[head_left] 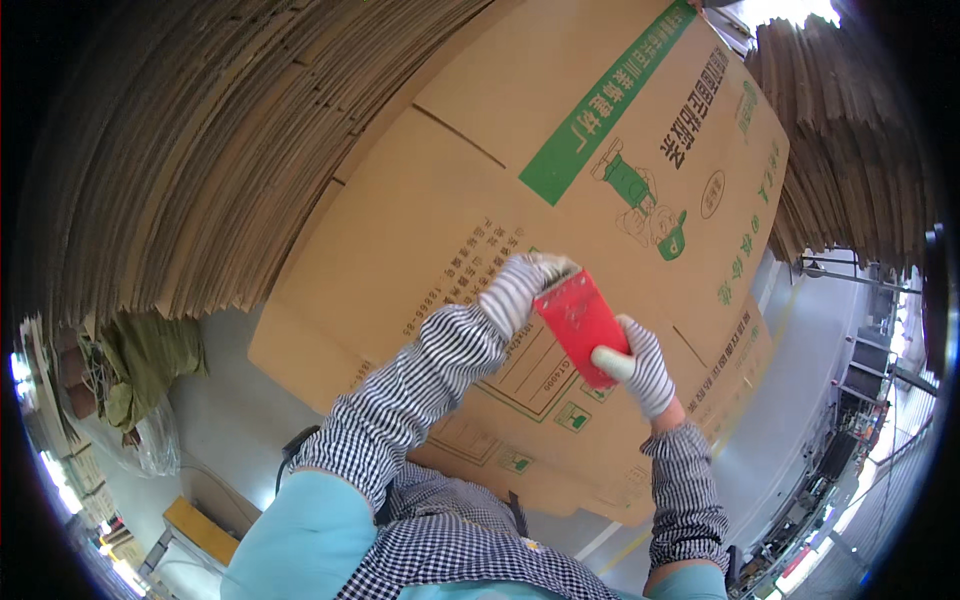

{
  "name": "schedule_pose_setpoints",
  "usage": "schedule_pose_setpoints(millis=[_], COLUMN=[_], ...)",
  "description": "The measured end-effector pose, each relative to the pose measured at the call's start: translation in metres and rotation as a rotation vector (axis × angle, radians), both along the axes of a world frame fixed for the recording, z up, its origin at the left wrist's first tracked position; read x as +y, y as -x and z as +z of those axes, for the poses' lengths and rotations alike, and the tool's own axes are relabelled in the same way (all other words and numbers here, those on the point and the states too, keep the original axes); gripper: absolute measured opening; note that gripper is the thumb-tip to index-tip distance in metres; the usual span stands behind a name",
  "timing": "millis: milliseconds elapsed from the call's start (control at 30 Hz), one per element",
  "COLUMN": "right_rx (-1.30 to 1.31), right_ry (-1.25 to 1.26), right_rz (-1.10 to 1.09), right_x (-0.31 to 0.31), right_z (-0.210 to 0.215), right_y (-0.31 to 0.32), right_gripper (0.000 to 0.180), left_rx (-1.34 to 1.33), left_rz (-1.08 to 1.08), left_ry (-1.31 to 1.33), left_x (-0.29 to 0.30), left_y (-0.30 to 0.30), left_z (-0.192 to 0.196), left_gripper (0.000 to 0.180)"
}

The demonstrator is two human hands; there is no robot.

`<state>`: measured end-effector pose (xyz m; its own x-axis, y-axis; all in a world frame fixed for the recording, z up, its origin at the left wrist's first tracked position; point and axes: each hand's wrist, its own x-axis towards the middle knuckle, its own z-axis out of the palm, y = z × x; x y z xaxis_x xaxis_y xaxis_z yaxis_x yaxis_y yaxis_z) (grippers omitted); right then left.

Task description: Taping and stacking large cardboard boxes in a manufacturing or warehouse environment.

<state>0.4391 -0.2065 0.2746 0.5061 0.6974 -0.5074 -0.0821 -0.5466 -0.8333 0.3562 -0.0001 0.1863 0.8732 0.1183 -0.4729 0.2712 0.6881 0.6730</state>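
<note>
Both my hands, in striped gloves, hold a red rectangular thing [580, 322] above a large printed cardboard sheet [400, 215]. It looks flat-faced, with small metal-like dots near its upper end; its exact kind does not show. My left hand [527, 283] is closed at its upper left end, the fingers partly hidden. At the lower right, my right hand [643, 368] grips the side, its thumb lying across the red face. Green and black print covers parts of the cardboard, which lies flat beneath my hands.
Tall stacks of flattened cardboard [190, 140] rise at the left, and more cardboard [850, 150] stands at the far right. A green cloth-like heap [150, 365] and clear plastic lie on the left floor. Machinery [830, 460] lines the right side.
</note>
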Motion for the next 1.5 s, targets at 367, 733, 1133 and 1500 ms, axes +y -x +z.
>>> schedule_pose_setpoints(millis=[367,733,1133,1500], right_rx=[-0.262,-0.161,-0.724,0.039], right_ry=[0.636,0.710,1.944,-0.025], right_rz=[0.090,0.103,1.715,-0.535], right_x=[-0.001,-0.087,-0.041,-0.135], right_z=[-0.094,-0.061,-0.135,-0.004], right_y=[-0.170,-0.188,-0.150,0.027], right_gripper=[0.059,0.054,0.028,0.040], left_rx=[0.635,0.147,0.194,0.150], left_rz=[0.386,0.643,0.795,0.097], left_ry=[-1.953,0.250,0.317,0.420], left_x=[0.102,0.090,0.144,-0.117], left_y=[-0.085,-0.088,-0.092,0.062], left_z=[-0.075,-0.125,-0.113,-0.109], left_gripper=[0.047,0.038,0.036,0.053])
